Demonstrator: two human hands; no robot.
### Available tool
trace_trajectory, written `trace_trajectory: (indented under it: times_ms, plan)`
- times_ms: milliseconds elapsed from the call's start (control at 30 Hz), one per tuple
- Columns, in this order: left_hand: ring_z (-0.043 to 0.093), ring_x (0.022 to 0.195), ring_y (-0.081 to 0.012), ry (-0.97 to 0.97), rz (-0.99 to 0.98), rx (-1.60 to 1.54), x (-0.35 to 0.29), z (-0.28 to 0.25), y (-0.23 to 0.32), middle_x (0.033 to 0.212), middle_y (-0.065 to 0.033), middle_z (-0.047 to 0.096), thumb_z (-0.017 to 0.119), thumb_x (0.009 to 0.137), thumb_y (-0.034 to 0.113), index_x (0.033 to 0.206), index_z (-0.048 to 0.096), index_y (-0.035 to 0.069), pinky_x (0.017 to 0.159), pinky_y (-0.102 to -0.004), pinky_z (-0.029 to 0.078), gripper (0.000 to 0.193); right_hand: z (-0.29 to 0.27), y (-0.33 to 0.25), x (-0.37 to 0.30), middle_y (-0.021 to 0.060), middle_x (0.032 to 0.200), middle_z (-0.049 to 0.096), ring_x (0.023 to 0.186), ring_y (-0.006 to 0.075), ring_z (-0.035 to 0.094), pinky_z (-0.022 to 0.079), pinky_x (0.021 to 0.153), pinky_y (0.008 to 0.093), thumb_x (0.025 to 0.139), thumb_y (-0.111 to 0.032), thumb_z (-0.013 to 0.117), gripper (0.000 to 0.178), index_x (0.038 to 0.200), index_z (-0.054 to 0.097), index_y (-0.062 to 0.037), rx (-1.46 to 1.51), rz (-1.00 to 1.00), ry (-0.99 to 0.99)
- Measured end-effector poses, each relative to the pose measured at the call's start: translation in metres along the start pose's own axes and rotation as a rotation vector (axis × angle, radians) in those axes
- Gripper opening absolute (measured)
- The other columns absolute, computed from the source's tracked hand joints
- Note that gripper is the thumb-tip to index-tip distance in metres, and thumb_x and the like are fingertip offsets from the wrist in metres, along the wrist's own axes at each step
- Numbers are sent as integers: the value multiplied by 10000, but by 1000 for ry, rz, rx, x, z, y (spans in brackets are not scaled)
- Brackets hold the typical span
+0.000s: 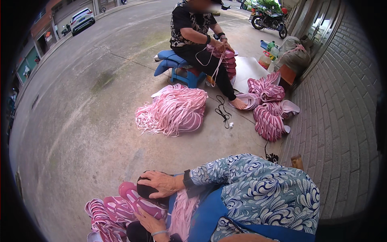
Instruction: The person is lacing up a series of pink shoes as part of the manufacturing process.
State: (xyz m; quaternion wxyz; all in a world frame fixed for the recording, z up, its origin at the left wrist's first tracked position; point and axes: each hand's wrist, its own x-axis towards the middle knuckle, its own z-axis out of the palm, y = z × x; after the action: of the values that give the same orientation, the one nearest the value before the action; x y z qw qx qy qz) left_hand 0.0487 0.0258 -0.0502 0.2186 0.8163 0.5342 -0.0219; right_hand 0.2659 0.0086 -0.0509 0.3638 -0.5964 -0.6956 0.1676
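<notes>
My left hand (151, 224), with a band at its wrist, has its fingers curled on a pink shoe upper (142, 201) at my lap. Above it my right hand (161, 183) lies flat on my dark-clad knee (144, 190), its fingers spread and nothing visible in them. A bundle of pale pink laces (184, 211) hangs over my blue apron (207, 209). Several more pink shoe uppers (104, 218) are stacked to the left of my hands. My left forearm is mostly hidden.
Across from me a person (195, 38) on a blue stool (186, 77) works a pink lace through stacked uppers. A heap of pink laces (177, 107), a black cord (221, 113) and pink upper bundles (269, 123) lie on the concrete. A brick wall (334, 121) runs along the right.
</notes>
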Motion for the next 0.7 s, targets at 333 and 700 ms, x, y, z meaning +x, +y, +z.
trace_trajectory:
  times_ms: [333,700]
  plan:
    - [149,1323,-460,66,93,148,-2,46,-2,1425,-301,100,817,561,162,1416,102,41,1019,-540,269,1122,5,2,-1,228,1209,432,1121,401,434,362,964,448,708,-305,692,652,1252,430,-59,-83,8,35]
    - [292,1234,-451,139,99,-6,9,48,-32,1377,-282,208,849,503,234,1404,171,76,923,-472,394,1139,24,-2,-1,225,1247,415,1138,395,423,359,967,439,715,-263,703,643,1262,445,-46,-83,31,-38]
